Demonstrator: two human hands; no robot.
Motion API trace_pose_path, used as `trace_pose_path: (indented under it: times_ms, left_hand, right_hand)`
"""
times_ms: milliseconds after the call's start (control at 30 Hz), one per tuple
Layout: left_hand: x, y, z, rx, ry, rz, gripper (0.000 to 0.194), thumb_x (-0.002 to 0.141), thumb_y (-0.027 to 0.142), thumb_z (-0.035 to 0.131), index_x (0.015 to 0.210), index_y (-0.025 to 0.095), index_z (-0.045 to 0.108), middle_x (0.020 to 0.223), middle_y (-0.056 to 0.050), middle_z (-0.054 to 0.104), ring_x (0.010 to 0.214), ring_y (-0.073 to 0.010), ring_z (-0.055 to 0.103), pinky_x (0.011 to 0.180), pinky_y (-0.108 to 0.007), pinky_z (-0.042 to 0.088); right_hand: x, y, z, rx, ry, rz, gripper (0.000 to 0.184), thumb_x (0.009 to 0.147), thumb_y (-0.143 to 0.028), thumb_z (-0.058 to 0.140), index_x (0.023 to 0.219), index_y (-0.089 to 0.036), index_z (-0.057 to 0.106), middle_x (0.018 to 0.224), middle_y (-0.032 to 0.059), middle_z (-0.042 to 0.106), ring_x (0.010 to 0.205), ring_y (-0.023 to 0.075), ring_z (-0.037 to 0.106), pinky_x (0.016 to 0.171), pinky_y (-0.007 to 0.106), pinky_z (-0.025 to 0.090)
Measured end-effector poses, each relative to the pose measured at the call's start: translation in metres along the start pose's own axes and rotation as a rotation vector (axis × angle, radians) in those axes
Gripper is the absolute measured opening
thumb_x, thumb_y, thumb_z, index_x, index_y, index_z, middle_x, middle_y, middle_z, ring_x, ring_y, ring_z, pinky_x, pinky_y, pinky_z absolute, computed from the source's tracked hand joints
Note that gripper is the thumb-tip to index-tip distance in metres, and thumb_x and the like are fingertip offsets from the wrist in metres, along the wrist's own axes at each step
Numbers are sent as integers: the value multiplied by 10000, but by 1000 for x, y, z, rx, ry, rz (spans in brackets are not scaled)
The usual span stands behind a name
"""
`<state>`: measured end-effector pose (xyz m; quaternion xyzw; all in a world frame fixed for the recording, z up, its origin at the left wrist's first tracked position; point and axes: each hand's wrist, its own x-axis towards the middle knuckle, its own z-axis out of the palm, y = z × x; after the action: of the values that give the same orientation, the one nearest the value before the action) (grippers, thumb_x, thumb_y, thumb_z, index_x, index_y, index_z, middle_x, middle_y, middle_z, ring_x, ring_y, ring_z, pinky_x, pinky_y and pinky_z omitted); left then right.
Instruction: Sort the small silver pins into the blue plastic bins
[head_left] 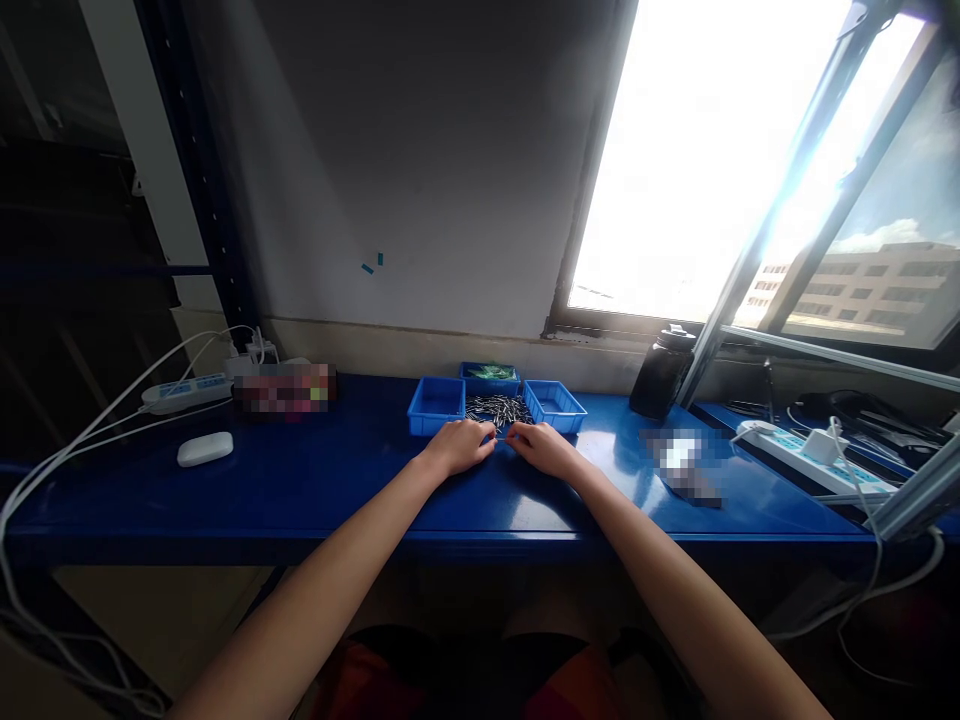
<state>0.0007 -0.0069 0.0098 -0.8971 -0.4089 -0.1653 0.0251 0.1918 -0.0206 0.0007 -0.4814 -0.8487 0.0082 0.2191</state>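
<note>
My left hand (459, 447) rests low over the front of the blue table, its fingertips pinched together. Facing it from the other side, my right hand (546, 449) has its thumb and finger closed the same way. A small gap separates the two sets of fingertips; whatever they pinch is too small to make out. Right behind them lies a pile of small thin black and silver pieces (498, 408), partly covered by my fingers. A blue bin (437, 400) stands to the left of the pile and another blue bin (556, 404) to its right. Behind it, a third bin (489, 384) holds green material.
A black bottle (663, 372) stands at the back right, beside a metal frame. Power strips (814, 455) with white cables lie at both ends. On the left sits a white rounded case (205, 449). The table's front edge (480, 538) runs beneath my forearms.
</note>
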Motion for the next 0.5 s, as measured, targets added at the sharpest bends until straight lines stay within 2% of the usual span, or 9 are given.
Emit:
trace_pose_path:
  times_ms: [300, 500]
  left_hand:
    - [-1, 3, -3, -17, 32, 43, 285, 834, 406, 373, 931, 210, 555, 797, -37, 626, 702, -178, 584, 560, -236, 391]
    - [-2, 7, -5, -53, 67, 105, 274, 842, 388, 371, 986, 227, 539, 807, -15, 620, 759, -167, 582, 622, -234, 406]
  right_hand:
    - [0, 3, 2, -10, -13, 5, 205, 825, -304, 439, 880, -187, 598, 625, 15, 583, 564, 110, 507, 554, 195, 323]
    - [-1, -2, 2, 37, -19, -12, 188, 833, -269, 418, 851, -175, 581, 637, 15, 581, 576, 109, 513, 554, 192, 334]
